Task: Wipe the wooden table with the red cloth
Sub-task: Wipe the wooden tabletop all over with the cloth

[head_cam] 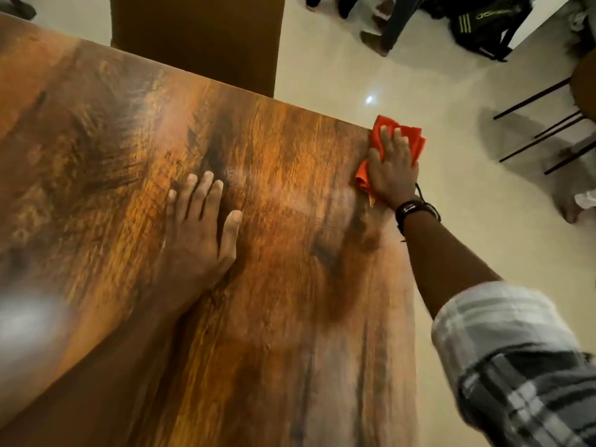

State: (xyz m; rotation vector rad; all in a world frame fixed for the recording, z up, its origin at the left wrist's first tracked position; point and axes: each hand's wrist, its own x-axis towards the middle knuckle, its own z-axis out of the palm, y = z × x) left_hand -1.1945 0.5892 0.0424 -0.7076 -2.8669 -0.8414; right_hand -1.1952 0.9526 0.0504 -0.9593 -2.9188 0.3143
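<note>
The wooden table (122, 140) fills most of the view, brown with dark grain and a glossy sheen. A red cloth (409, 137), folded and bunched, lies at the table's far right corner and overhangs the edge a little. My right hand (392, 171) presses flat on the cloth with fingers spread, holding it against the wood. A dark wristband sits on that wrist. Further left, my left hand (200, 227) rests palm down on the bare tabletop, fingers apart, holding nothing.
A brown chair back (196, 37) stands against the table's far edge. Pale tiled floor (338, 75) lies beyond and to the right. Thin dark chair legs (541, 137) and a black bag (483, 24) are at the far right, with people's feet (374, 40) on the floor.
</note>
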